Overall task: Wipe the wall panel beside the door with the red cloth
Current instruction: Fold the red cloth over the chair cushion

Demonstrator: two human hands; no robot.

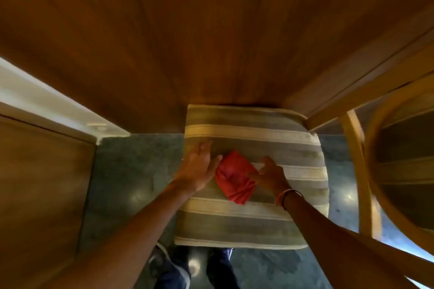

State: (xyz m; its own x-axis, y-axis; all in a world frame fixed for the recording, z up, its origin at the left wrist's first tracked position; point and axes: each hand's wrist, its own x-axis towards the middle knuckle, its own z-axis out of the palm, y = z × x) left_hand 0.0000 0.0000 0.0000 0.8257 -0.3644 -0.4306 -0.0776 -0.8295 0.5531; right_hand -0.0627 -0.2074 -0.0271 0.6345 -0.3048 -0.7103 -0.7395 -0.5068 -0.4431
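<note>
A crumpled red cloth (pixel 233 177) lies on a striped seat cushion (pixel 253 223) that stands against the brown wooden wall panel (pixel 187 42). My left hand (pixel 199 166) hovers at the cloth's left edge with fingers spread, holding nothing. My right hand (pixel 270 176) is at the cloth's right side, fingers bent and touching its edge; whether it grips the cloth is unclear. A band circles the right wrist.
A wooden door (pixel 40 183) with a white frame (pixel 47 101) stands at the left. A curved wooden chair frame (pixel 366 148) sits at the right beside the cushion. Grey stone floor (pixel 131 171) lies below, with my feet (pixel 192 270) near the cushion's front edge.
</note>
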